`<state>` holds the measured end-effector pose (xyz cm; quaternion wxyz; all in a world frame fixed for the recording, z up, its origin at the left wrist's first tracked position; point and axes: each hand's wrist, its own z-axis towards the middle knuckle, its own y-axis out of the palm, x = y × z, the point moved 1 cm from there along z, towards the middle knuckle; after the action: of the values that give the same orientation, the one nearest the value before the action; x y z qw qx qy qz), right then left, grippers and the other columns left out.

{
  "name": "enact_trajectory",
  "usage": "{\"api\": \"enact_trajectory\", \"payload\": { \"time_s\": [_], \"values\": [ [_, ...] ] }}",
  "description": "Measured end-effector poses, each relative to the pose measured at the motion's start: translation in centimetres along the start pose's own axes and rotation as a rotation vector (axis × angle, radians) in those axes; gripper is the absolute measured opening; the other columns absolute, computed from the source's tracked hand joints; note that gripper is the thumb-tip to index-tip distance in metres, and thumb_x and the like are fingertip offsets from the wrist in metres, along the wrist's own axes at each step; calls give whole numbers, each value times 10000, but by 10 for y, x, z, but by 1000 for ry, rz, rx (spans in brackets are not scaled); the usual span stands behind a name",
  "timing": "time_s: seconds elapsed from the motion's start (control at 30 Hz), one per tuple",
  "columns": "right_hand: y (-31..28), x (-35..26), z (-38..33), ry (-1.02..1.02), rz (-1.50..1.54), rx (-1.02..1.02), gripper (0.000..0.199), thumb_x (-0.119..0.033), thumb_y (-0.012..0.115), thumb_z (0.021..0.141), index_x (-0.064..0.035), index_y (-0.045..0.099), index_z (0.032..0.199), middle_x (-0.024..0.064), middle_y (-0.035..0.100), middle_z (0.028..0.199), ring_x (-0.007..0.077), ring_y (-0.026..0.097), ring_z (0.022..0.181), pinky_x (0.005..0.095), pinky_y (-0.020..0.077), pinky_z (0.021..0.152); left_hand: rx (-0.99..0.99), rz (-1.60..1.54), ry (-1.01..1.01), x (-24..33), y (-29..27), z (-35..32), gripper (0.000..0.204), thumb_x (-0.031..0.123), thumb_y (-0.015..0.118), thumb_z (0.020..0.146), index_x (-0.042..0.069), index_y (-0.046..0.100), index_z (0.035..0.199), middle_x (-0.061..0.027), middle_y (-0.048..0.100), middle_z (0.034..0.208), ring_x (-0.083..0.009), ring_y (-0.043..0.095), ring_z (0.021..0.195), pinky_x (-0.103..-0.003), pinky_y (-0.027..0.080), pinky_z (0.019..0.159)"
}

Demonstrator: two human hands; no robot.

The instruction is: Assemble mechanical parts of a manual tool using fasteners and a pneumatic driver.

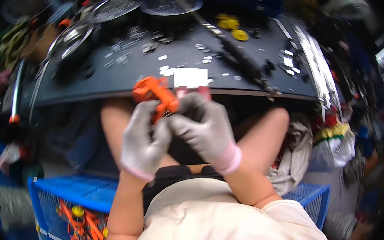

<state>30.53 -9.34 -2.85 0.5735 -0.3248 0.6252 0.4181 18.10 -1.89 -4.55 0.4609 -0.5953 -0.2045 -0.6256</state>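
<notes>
Above my lap, at the near edge of the dark table (104, 77), I hold an orange plastic part (166, 97) with a rounded, looped upper end. My left hand (143, 136), in a grey-white glove with a pink cuff, is closed around its lower left side. My right hand (207, 130), gloved the same way, is closed in a pinch at the part's lower end. A small metallic glint shows between the fingertips, too blurred to name. Just beyond my right fingers, a white rectangular block (190, 77) sits at the table edge.
Small metal pieces (150, 47) lie scattered over the table. A dark rod-shaped tool (236, 55) slants across it, beside yellow round parts (240, 34). Metal bowls (71, 40) stand at the back left. A blue crate (76, 191) at my left holds orange parts (91, 229).
</notes>
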Motion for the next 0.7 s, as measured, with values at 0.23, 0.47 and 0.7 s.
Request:
{"api": "enact_trajectory", "payload": {
  "time_s": [0.23,0.47,0.7],
  "values": [
    [-62,-17,-8,-412,-477,-43,162,-87,640,861,-11,685,996,45,641,853,90,586,797,251,484,736,-62,-408,-256,-9,13,-8,219,213,489,947,26,509,1060,-20,512,810,-58,443,452,-200,363,419],
    [-348,-53,83,365,-1390,845,471,-459,632,873,5,691,929,200,681,842,294,663,816,365,494,760,-4,-424,-221,-22,13,-4,296,330,520,968,48,518,1059,-23,497,893,-62,467,404,-188,368,343],
    [-386,-37,124,560,-1247,541,581,-427,779,730,28,676,1076,199,664,1093,287,639,1014,354,480,911,25,-355,-198,-29,16,-3,274,318,509,975,54,523,1048,-18,489,876,-59,462,395,-184,363,339]
  ]
}}
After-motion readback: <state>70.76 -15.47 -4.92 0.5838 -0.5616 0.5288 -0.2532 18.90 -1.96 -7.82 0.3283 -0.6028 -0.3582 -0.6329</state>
